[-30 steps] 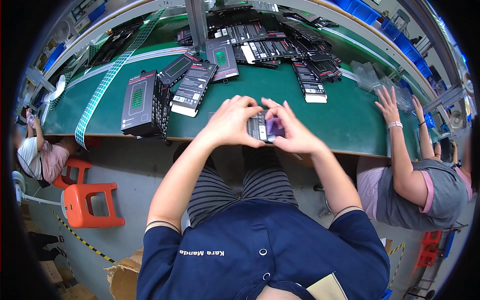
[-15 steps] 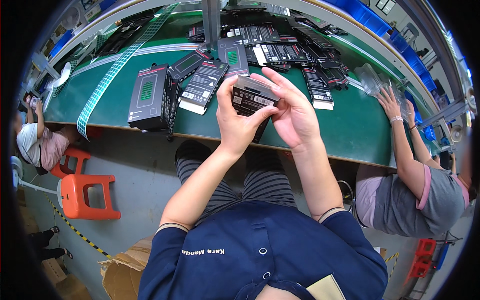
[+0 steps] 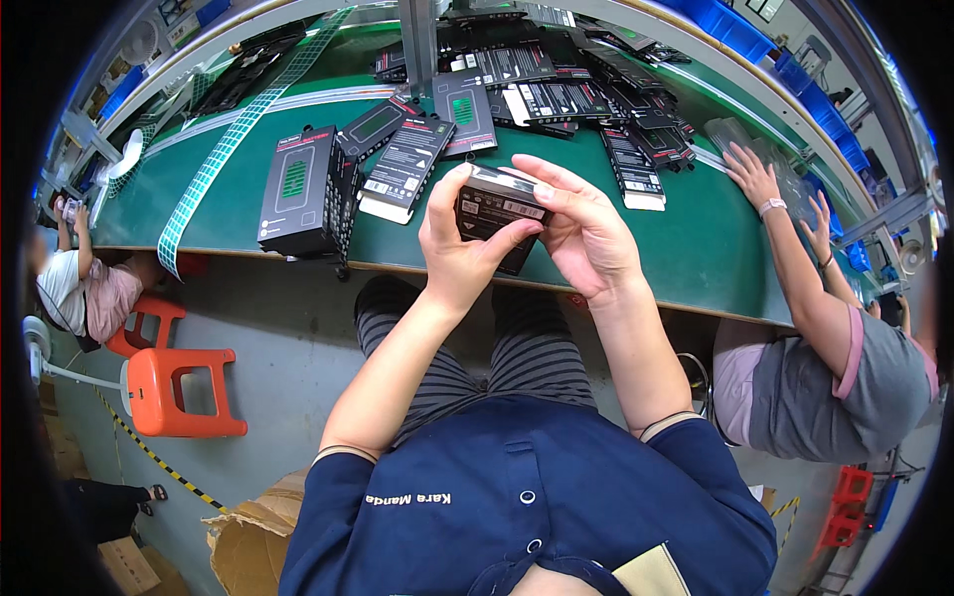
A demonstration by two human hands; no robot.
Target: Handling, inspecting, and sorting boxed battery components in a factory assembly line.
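Note:
A small black box [image 3: 484,221] with white print and a barcode label is held up over the table's near edge. My left hand [image 3: 449,243] is closed round its left side, thumb across the printed face. My right hand [image 3: 588,230] grips the far right corner with thumb and fingers, its palm facing the box. The box's upper end looks glossy and dark, and its lower part hangs below my thumbs. Left of my hands stands a stack of dark grey boxes [image 3: 295,194] with green battery pictures. Beside it, a printed box [image 3: 409,164] lies with a white end flap showing.
Many black boxes [image 3: 556,79] are heaped at the back of the green table [image 3: 686,253], around a metal post [image 3: 418,45]. At right, a co-worker's hand [image 3: 752,177] is near clear plastic trays [image 3: 735,134]. A green-patterned strip [image 3: 204,169] runs along the left. An orange stool [image 3: 179,389] stands on the floor.
The clear, pale piece at the box's upper end no longer sticks out; that end now looks dark and flatter. My right fingers have shifted. The co-worker's hands have moved apart, one off the trays.

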